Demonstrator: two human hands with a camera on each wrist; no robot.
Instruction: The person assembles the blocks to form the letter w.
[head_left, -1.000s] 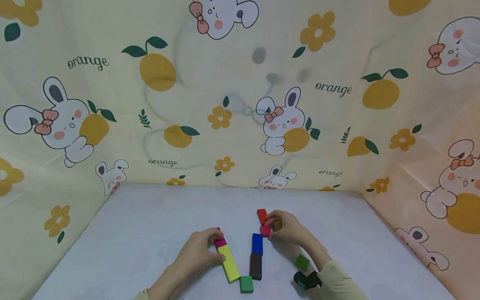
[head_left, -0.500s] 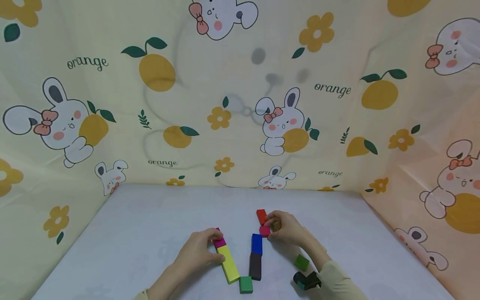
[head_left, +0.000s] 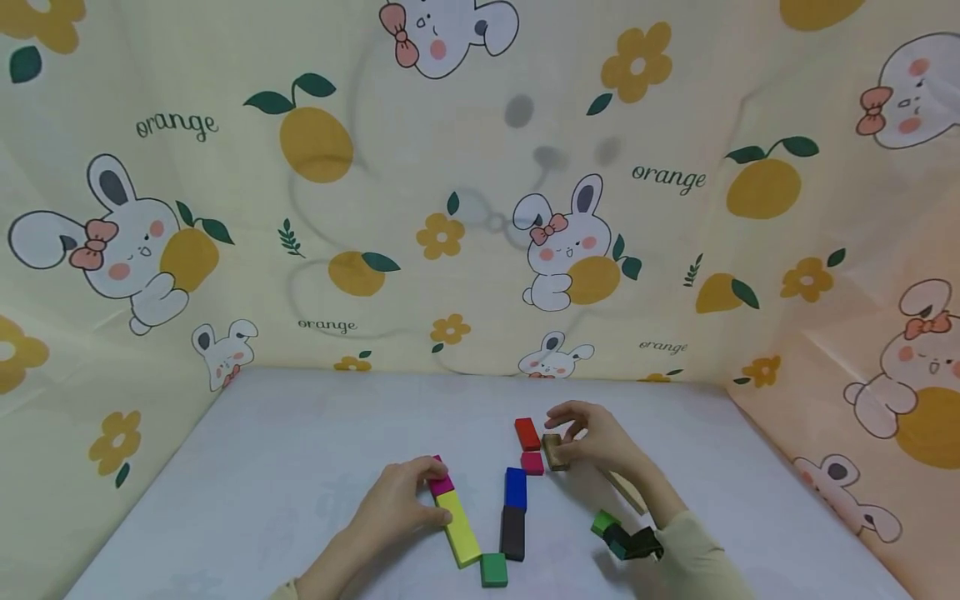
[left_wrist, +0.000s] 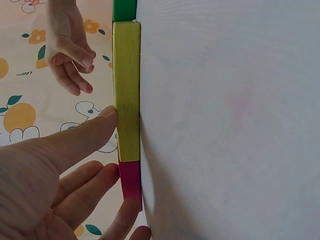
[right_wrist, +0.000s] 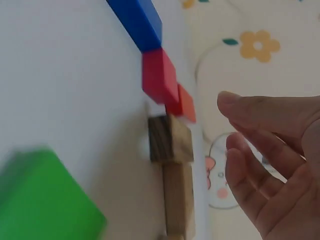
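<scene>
My left hand (head_left: 401, 500) rests along a row of blocks, its thumb touching the side of the long yellow block (left_wrist: 127, 90) and its fingertips at the magenta block (left_wrist: 131, 182). A green block (head_left: 493, 570) meets the yellow one's near end. My right hand (head_left: 596, 437) hovers with fingers spread by a short brown wooden block (head_left: 553, 451); the right wrist view shows the hand (right_wrist: 280, 150) apart from the blocks. Beside the wooden block are a red block (head_left: 527, 433) and a pinkish-red block (head_left: 532, 463). A blue block (head_left: 515, 487) and a black block (head_left: 513, 533) continue nearer me.
A long wooden block (head_left: 624, 490) lies partly under my right forearm. Another green block (head_left: 603, 522) sits beside the black camera (head_left: 637, 542) on my right wrist. Patterned cloth walls (head_left: 465, 167) border the white table (head_left: 337, 433) at the back and sides.
My right hand has moved up and right, its fingers spreading away from the red blocks. The brown wooden block beside them now shows. My left hand stays in place.
</scene>
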